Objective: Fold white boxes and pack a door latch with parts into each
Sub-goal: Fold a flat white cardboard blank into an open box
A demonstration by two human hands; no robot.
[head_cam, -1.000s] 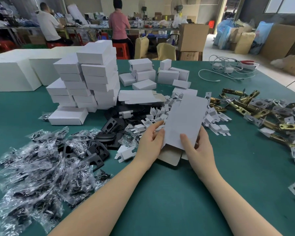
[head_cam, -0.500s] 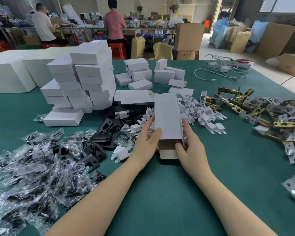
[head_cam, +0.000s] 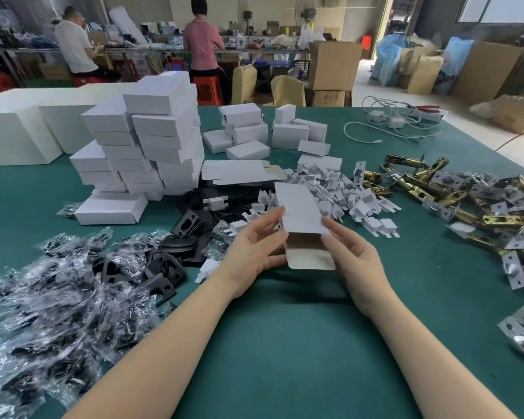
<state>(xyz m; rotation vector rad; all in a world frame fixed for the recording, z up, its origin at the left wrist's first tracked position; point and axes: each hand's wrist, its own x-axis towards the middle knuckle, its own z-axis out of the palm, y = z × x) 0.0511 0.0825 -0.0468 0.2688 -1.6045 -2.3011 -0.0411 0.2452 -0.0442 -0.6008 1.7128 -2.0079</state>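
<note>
- Since 0.5 s ago, the white box [head_cam: 303, 216] is opening from a flat sleeve into a tube, its near flap [head_cam: 310, 259] now hanging open.
- Left hand [head_cam: 254, 246] and right hand [head_cam: 356, 255] are gripping the box's 2 sides above the green table [head_cam: 285, 343].
- Brass door latches [head_cam: 466, 201] are lying well apart at right; bagged parts [head_cam: 58, 297] at left.
</note>
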